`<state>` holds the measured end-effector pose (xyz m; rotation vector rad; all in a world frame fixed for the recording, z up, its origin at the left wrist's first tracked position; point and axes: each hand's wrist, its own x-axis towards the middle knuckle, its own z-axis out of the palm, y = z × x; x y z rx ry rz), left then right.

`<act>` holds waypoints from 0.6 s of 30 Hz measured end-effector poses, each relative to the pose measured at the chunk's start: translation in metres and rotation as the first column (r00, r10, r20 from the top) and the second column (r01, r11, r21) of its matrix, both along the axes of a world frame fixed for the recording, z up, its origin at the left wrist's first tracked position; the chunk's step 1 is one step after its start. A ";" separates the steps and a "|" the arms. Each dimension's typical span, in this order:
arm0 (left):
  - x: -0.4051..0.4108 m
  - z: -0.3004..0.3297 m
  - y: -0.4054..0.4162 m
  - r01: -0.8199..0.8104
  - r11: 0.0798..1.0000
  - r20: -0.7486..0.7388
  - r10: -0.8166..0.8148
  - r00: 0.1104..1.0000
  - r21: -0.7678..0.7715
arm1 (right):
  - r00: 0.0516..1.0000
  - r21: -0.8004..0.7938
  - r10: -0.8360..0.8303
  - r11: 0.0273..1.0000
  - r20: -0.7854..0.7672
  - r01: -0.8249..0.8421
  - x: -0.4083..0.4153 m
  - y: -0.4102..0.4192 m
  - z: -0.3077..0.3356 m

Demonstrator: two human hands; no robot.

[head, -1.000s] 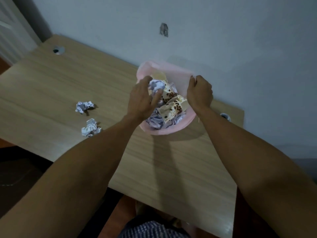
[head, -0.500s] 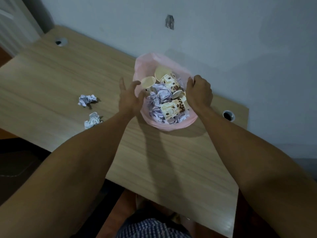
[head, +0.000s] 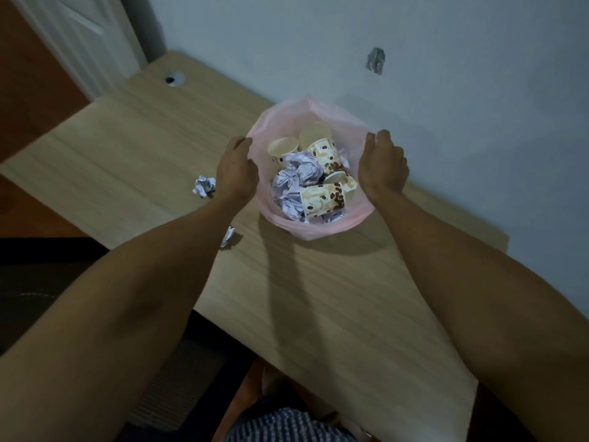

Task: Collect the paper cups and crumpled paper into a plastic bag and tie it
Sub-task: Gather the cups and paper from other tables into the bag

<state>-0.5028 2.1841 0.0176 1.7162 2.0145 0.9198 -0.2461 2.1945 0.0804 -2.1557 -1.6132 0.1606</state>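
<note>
Head view shows the pink plastic bag open on the tabletop, holding paper cups and crumpled paper; left hand and right hand are clamped on its rim. Two paper balls lie outside, so collecting seems unfinished; next, the left hand would need to release and fetch them.

**Thin plastic, printed paper, pale wood grain**

The plastic bag at the frame's centre is a thin, translucent pink film, softly wrinkled, with a faint sheen along its rim. Inside it, the paper cups are smooth cream card printed with brown coffee beans, their insides plain and matt. The crumpled paper among them is white, matt and sharply creased; two more wads left of centre look the same. The tabletop is light wood-grain laminate, smooth with a low sheen. A metal-looking grommet at upper left shines dully. The wall is matt paint, chipped in one spot.
</note>
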 end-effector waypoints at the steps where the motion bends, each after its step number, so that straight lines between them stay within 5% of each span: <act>1: -0.009 0.002 0.000 -0.014 1.000 -0.008 0.014 1.000 0.001 | 1.000 0.007 0.018 1.000 -0.003 -0.018 -0.008 0.004 0.000; 7: -0.061 -0.002 -0.011 -0.047 0.999 0.090 0.046 0.995 0.014 | 0.995 0.021 0.095 0.995 0.003 -0.095 -0.047 0.021 -0.006; 11: -0.085 -0.016 -0.025 -0.228 0.969 0.087 0.236 0.968 -0.091 | 0.994 0.015 0.106 0.994 0.029 -0.107 -0.053 0.025 -0.012; 15: -0.107 -0.047 -0.019 -0.049 0.938 -0.102 0.015 0.995 -0.343 | 0.993 0.006 0.107 0.994 0.058 -0.107 -0.048 0.027 -0.020; 18: -0.112 -0.066 -0.013 0.008 0.885 -0.086 -0.055 0.995 -0.465 | 0.990 -0.011 0.112 0.994 0.084 -0.112 -0.041 0.027 -0.026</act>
